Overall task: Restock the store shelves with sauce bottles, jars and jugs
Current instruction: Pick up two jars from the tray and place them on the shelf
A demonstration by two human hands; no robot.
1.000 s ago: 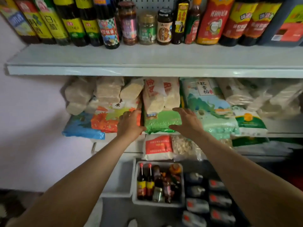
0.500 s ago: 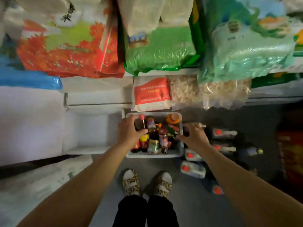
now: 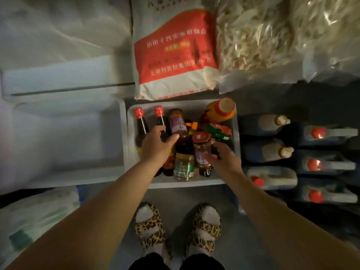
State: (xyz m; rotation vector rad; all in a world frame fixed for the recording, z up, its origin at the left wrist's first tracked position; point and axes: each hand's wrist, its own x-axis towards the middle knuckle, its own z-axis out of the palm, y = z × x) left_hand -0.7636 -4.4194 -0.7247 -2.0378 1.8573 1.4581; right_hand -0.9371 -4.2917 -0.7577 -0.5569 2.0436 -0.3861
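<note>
**Both hands down in the bin of sauces**

A white bin (image 3: 236,133) sits on the floor at the centre of the frame, packed with upright bottles and jars. The left hand (image 3: 155,147) is inside it on the left side, fingers curled around the second of two dark bottles with red caps (image 3: 159,112); the first red-capped bottle (image 3: 138,114) stands just to its left, against the bin wall. The right hand (image 3: 224,158) reaches in from the right, its fingers bent and touching a jar with a red lid (image 3: 201,138); whether they actually grip it cannot be told, since the fingertips are blurred and partly hidden behind the glass.

Just in front of the red-lidded jar, nearer the lower edge of the bin, stands a jar with a green label (image 3: 184,166). At the bin's upper right corner leans an orange bottle with a pale cap (image 3: 222,112), and below it lies a green and red packet (image 3: 219,131).

Above the bin, at the top centre of the frame, a white and red sack (image 3: 173,55) rests on a low shelf, with a clear bag of pale dried strips (image 3: 263,39) beside it on the right. On the right of the frame, rows of jugs (image 3: 272,172) with red and yellow caps lie on the dark floor. At the bottom centre are two feet in leopard-print sandals (image 3: 150,228).
</note>
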